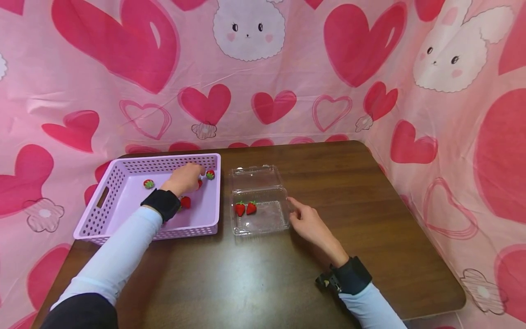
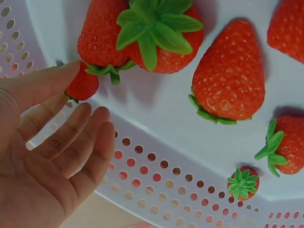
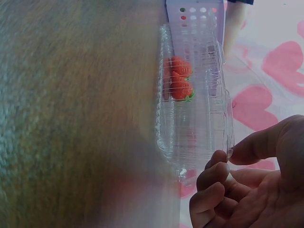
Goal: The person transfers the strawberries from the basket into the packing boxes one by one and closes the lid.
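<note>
My left hand reaches into a lilac plastic basket, fingers loosely bent and palm holding nothing. In the left wrist view its thumb partly covers a small strawberry by the basket wall; whether they touch is unclear. Larger-looking strawberries with green leaf caps, one of them a whole strawberry, lie on the basket floor near this hand. My right hand pinches the right rim of an opened clear plastic clamshell container between thumb and fingers. Two strawberries sit side by side in the container's left part.
The basket and container stand next to each other on a dark wood table. A pink heart-patterned cloth hangs behind the table and along its sides. The container's lid lies back toward the far edge.
</note>
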`<action>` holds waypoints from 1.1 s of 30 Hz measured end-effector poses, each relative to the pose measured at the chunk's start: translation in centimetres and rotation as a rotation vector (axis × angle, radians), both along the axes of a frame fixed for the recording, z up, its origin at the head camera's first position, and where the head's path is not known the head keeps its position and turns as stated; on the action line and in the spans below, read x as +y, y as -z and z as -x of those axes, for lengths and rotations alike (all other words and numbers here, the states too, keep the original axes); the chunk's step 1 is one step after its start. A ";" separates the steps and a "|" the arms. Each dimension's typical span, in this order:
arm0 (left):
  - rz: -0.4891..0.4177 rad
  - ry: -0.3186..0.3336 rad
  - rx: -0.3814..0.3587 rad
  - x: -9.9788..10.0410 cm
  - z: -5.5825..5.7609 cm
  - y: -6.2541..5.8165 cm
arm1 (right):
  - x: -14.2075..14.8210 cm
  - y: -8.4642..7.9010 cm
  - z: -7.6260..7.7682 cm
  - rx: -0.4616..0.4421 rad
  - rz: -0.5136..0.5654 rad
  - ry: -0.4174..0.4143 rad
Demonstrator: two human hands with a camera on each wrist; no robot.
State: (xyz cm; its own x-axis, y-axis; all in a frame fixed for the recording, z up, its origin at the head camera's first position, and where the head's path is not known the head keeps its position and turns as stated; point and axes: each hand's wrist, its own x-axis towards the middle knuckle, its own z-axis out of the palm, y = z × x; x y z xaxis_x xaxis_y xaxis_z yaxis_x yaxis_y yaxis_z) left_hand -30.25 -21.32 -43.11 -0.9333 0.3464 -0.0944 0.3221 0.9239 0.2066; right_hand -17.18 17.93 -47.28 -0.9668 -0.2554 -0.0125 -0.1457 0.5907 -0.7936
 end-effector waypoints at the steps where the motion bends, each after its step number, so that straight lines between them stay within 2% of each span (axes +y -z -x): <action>1: 0.008 0.001 0.004 0.0 -0.1 0.0 | 0.0 0.0 0.0 0.002 0.000 0.000; 11: 0.059 -0.002 0.032 0.2 -0.5 -0.1 | -0.1 -0.1 -0.1 0.002 -0.009 0.005; 24: 0.066 0.001 -0.005 -0.1 0.2 0.8 | 0.0 -0.2 -0.2 -0.018 -0.004 0.007; 33: 0.061 0.016 0.046 0.0 -0.3 0.7 | -0.2 -0.3 -0.1 0.010 -0.033 0.011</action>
State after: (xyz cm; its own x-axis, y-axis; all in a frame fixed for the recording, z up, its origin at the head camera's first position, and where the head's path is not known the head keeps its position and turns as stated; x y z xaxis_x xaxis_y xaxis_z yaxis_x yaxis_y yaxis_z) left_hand -29.96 -21.33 -43.78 -0.9316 0.3560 -0.0731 0.3445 0.9290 0.1351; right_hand -17.05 17.76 -46.95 -0.9697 -0.2440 -0.0107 -0.1471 0.6184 -0.7720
